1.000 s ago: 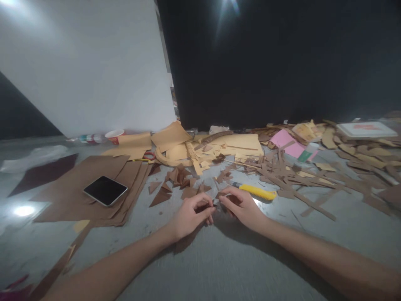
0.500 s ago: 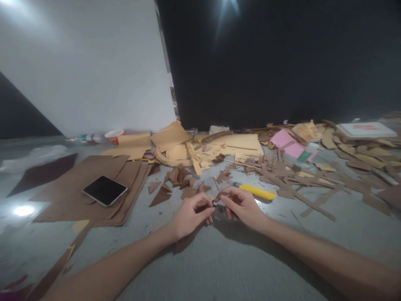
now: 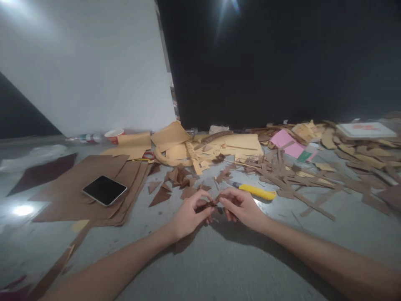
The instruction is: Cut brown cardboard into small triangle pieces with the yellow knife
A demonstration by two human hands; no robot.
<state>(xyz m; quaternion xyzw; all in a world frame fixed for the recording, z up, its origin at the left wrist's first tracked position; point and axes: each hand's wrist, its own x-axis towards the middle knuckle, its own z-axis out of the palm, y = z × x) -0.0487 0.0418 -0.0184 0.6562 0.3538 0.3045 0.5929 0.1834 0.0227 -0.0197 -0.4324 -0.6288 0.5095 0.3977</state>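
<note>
My left hand point(image 3: 189, 215) and my right hand point(image 3: 242, 205) meet just above the grey floor, fingers pinched together on a small brown paper piece point(image 3: 209, 204) held between them. The piece is dark, folded and mostly hidden by my fingertips. A yellow utility knife point(image 3: 256, 192) lies on the floor right behind my right hand. Brown paper triangles point(image 3: 175, 179) lie scattered just beyond my left hand.
A black phone point(image 3: 104, 190) rests on a stack of brown paper sheets point(image 3: 84, 184) at left. Tan cardboard pieces point(image 3: 206, 148), a pink sheet point(image 3: 283, 139) and many brown strips point(image 3: 300, 177) litter the back and right. A red cup point(image 3: 114, 135) stands by the white board point(image 3: 84, 62).
My hands have stayed in place; the fingers have shifted slightly on the small brown piece, which now shows a little more between them.
</note>
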